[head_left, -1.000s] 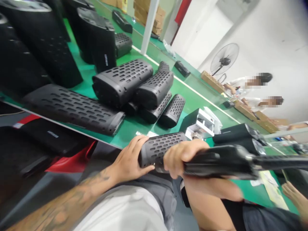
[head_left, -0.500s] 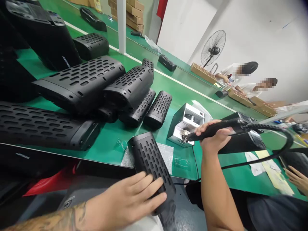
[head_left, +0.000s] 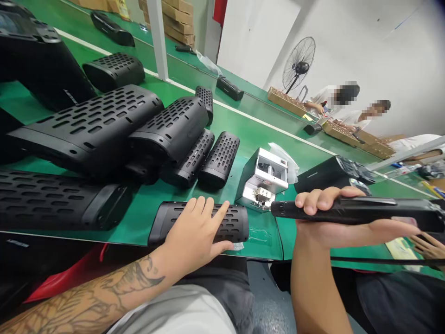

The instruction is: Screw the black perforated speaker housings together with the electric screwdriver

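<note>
A black slotted housing (head_left: 160,225) lies lengthwise on the green bench near its front edge. My left hand (head_left: 194,232) spans it, fingers spread over the top and thumb along the near side. In my right hand (head_left: 323,232) is a black electric screwdriver (head_left: 368,209), held nearly level with its tip pointing left. That tip is at the pick-up spot of a small white screw feeder (head_left: 262,181); whether a screw is on it is too small to tell. Right of my left hand, a clear plastic piece (head_left: 259,235) lies on the bench.
Several more slotted housings (head_left: 93,120) are piled at the left, with two standing nearer the feeder (head_left: 220,160). A larger black unit (head_left: 323,174) is behind the screwdriver. At the right edge is another person's hand (head_left: 429,246). Two co-workers sit beyond the bench near a fan (head_left: 301,67).
My left hand has brought the housing up from its tilted position over the bench edge and turned it crosswise on the bench. The screwdriver's tip stays at the feeder while its body appears nearer.
</note>
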The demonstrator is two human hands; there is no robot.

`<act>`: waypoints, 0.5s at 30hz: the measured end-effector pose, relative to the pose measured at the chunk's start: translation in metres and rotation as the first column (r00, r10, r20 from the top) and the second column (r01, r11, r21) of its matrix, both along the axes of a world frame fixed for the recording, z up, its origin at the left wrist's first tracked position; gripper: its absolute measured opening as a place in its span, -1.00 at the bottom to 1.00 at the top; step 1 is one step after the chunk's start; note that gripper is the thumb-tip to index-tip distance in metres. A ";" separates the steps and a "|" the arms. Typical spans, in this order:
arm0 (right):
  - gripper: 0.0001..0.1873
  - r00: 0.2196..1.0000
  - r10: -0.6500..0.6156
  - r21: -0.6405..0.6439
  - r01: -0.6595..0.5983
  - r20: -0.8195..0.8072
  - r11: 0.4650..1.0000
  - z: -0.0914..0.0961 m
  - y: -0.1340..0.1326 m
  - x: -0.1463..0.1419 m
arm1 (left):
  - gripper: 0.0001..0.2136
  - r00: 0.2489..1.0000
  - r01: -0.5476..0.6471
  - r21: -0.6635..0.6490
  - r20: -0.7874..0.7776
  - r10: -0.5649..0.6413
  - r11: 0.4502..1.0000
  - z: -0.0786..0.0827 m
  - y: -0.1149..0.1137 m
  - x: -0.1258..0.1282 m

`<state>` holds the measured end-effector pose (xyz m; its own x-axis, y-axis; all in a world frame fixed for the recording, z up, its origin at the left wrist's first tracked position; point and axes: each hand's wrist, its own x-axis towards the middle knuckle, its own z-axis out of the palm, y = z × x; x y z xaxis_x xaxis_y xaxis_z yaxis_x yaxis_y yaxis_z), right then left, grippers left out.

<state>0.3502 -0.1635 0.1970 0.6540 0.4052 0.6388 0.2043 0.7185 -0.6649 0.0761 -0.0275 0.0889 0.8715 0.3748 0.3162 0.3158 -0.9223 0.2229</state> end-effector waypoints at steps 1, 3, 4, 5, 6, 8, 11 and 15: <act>-0.04 1.000 0.013 -0.006 -0.013 -0.017 1.000 -0.001 -0.003 -0.002 | -0.18 1.000 0.014 -0.012 0.016 -0.014 1.000 0.003 0.003 -0.002; -0.07 0.999 0.033 0.002 -0.033 -0.041 0.999 -0.004 -0.006 -0.004 | -0.35 0.996 0.059 -0.071 0.070 -0.054 0.996 0.010 0.009 -0.008; -0.07 0.998 0.043 0.006 -0.042 -0.054 0.999 -0.006 -0.007 -0.004 | -0.42 0.992 0.082 -0.106 0.099 -0.072 0.991 0.014 0.013 -0.012; -0.06 0.996 0.050 0.013 -0.049 -0.069 0.999 -0.008 -0.007 -0.004 | -0.48 0.989 0.104 -0.132 0.121 -0.088 0.986 0.018 0.017 -0.016; -0.06 0.995 0.059 0.020 -0.058 -0.080 0.998 -0.010 -0.006 -0.005 | -0.51 0.985 0.122 -0.141 0.136 -0.103 0.982 0.021 0.021 -0.021; -0.05 0.993 0.070 0.020 -0.069 -0.098 0.997 -0.014 -0.006 -0.005 | -0.55 0.979 0.150 -0.110 0.152 -0.132 0.983 0.026 0.030 -0.030; -0.04 0.996 0.084 0.010 -0.084 -0.038 0.996 -0.020 -0.008 -0.007 | -0.58 0.976 0.129 -0.046 0.182 -0.119 0.991 0.029 0.046 -0.044; -0.08 0.999 0.032 -0.005 -0.032 0.037 0.999 -0.025 -0.016 -0.002 | -0.66 0.961 -0.009 -0.042 0.274 0.021 0.999 0.021 0.063 -0.062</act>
